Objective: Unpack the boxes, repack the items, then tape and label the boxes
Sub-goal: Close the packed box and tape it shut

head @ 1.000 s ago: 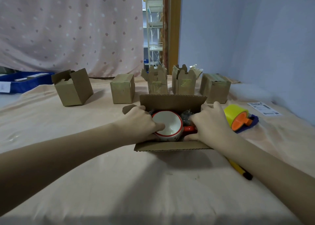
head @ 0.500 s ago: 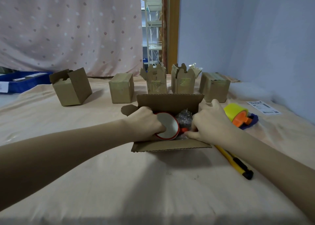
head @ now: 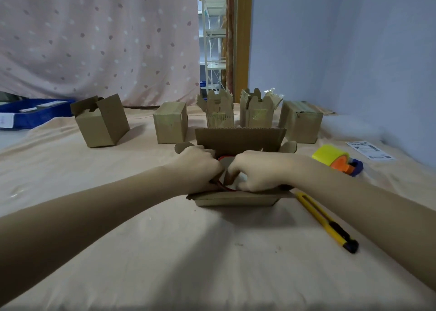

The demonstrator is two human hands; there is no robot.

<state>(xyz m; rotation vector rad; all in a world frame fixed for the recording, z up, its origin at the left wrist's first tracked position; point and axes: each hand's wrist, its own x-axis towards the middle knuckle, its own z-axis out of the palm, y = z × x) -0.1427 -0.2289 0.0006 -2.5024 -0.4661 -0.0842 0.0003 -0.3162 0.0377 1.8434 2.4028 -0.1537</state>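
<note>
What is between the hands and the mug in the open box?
Nothing visible. The left hand and right hand are both inside the open box, already on the red-rimmed mug, mostly hiding it.

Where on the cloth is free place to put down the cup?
Bare cloth lies in front of the open box, left of the yellow knife, and between the open box and the left box. Behind is crowded with small boxes; the tape fills the right.

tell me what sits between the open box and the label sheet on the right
In the head view, the yellow tape dispenser lies between the open box and the label sheet.
</note>
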